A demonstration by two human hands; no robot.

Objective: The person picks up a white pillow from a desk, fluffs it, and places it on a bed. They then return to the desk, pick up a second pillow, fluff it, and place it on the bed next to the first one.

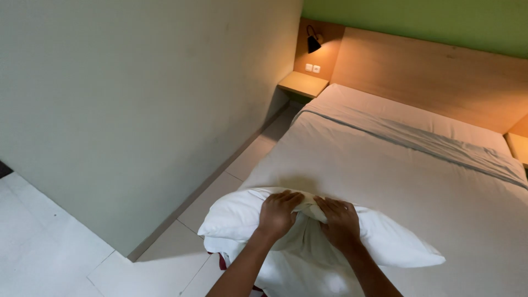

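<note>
Both hands are clenched on the white pillow (pixel 308 236): my left hand (pixel 279 212) and right hand (pixel 341 220) bunch the cloth at its top middle, side by side. It lies at the foot of the bed (pixel 385 170), its left end hanging past the edge over the tiled floor (pixel 49 236). The sheet is already spread fairly smooth; the pillow's cover looks only partly on, though the folds hide how far. No packages show; two small white switch plates (pixel 312 68) sit on the wooden panel under a black wall lamp (pixel 313 41).
</note>
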